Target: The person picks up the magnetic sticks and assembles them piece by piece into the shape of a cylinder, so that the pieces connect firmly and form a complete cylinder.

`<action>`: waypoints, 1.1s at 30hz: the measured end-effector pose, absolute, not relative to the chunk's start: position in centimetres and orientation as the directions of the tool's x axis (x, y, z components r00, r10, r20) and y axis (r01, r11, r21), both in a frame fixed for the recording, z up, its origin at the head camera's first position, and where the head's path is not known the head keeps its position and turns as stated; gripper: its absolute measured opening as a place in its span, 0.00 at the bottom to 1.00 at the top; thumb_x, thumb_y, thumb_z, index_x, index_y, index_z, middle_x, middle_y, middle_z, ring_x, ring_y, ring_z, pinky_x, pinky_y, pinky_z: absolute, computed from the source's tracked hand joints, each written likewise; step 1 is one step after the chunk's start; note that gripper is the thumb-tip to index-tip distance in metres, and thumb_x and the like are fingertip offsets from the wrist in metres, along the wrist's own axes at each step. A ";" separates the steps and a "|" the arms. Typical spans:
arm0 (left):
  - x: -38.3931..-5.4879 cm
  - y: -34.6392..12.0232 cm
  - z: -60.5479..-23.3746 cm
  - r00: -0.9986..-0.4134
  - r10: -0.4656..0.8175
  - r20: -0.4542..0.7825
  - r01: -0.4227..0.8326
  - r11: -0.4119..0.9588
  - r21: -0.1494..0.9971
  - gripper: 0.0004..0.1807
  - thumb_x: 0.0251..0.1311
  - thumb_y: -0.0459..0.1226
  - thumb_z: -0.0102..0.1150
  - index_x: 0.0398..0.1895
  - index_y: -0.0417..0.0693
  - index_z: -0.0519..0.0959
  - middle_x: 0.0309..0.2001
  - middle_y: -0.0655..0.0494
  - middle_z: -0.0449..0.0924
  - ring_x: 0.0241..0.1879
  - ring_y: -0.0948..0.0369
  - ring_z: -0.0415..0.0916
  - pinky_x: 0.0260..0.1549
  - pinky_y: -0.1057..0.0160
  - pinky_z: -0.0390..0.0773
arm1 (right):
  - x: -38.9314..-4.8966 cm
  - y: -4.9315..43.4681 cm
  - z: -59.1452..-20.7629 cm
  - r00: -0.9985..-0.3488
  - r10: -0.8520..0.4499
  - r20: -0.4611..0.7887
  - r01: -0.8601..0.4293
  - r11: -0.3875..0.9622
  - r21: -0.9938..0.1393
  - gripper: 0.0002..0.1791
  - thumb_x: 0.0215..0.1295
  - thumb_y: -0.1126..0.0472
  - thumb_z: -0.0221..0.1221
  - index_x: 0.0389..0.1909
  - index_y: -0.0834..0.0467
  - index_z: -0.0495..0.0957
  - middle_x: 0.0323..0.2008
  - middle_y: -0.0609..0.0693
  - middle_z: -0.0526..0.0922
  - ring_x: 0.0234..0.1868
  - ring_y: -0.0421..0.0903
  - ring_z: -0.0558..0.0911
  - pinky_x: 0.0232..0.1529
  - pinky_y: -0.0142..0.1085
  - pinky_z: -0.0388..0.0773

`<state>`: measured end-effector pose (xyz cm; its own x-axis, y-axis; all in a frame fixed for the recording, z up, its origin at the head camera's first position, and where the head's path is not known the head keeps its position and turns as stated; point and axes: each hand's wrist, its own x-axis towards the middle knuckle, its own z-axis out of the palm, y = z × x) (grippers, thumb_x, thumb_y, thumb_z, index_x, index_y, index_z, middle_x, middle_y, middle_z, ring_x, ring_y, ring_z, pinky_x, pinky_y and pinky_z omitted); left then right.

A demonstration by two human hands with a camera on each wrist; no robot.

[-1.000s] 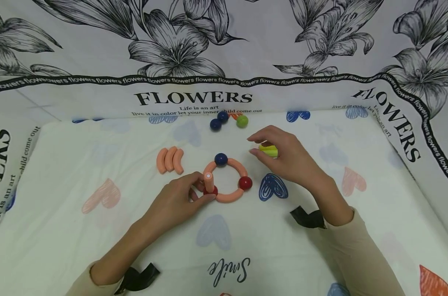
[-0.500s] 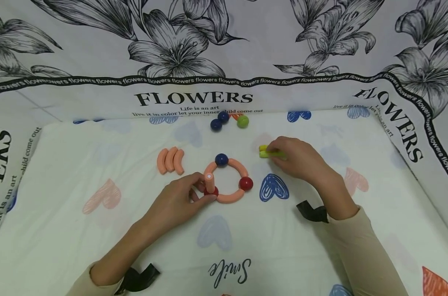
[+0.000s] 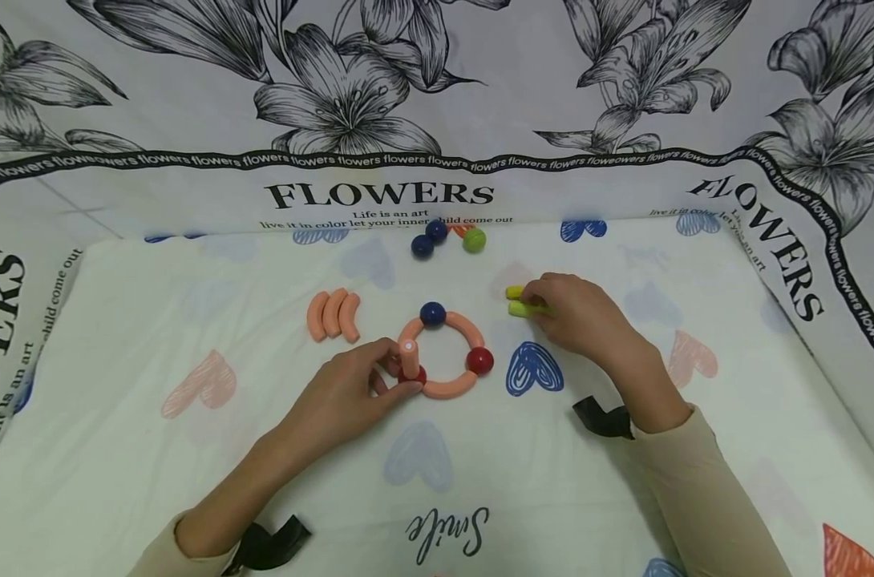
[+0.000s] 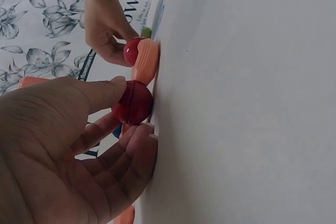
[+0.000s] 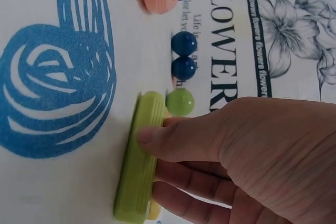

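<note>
My left hand (image 3: 354, 377) pinches a red ball (image 4: 134, 103) between thumb and fingers, at the lower left of a ring built from curved orange rods (image 3: 447, 389) and balls. From that ball an orange rod (image 3: 409, 358) stands upright. A blue ball (image 3: 432, 314) tops the ring, and a second red ball (image 3: 479, 361) sits on its right side. My right hand (image 3: 581, 316) grips a straight light green rod (image 5: 139, 166), thumb along its ridged face. Beside it lies a yellow rod (image 3: 514, 292), partly hidden by the fingers.
Three curved orange rods (image 3: 333, 314) lie side by side left of the ring. Farther back sit two blue balls (image 3: 422, 246) and a green ball (image 3: 474, 240). A white cloth (image 3: 192, 473) printed with hearts and lettering covers the table.
My right hand has come down to the right onto the green and yellow rods and taken hold of the green one, which now lies slightly apart from the yellow. My left hand stays put.
</note>
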<state>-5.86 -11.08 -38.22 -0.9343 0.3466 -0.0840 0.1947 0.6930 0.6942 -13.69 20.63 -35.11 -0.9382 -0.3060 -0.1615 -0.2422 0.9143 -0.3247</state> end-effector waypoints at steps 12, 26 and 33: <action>-5.6 -11.1 -38.5 -0.931 0.356 -0.085 0.198 0.686 0.700 0.12 0.63 0.48 0.75 0.47 0.64 0.83 0.39 0.66 0.85 0.33 0.69 0.78 0.34 0.68 0.78 | -13.1 20.0 -34.8 -0.945 -0.280 -0.167 -0.228 0.935 -0.273 0.15 0.68 0.65 0.68 0.55 0.61 0.87 0.49 0.58 0.91 0.51 0.56 0.87 0.58 0.53 0.83; -6.1 -11.2 -38.4 -0.927 0.366 -0.084 0.210 0.691 0.692 0.14 0.62 0.48 0.76 0.48 0.64 0.83 0.39 0.66 0.84 0.33 0.68 0.78 0.34 0.67 0.79 | -13.2 17.5 -31.2 -0.863 -0.506 0.011 -0.440 0.740 -0.509 0.21 0.70 0.61 0.69 0.63 0.57 0.83 0.51 0.53 0.89 0.52 0.49 0.89 0.53 0.47 0.88; -6.1 -11.3 -38.4 -0.928 0.362 -0.087 0.201 0.684 0.701 0.14 0.63 0.50 0.75 0.49 0.65 0.83 0.39 0.67 0.84 0.34 0.69 0.79 0.35 0.68 0.79 | -13.5 15.1 -30.3 -0.796 -0.566 0.213 -0.538 0.501 -0.678 0.17 0.68 0.65 0.69 0.57 0.59 0.83 0.49 0.51 0.87 0.50 0.45 0.89 0.49 0.39 0.89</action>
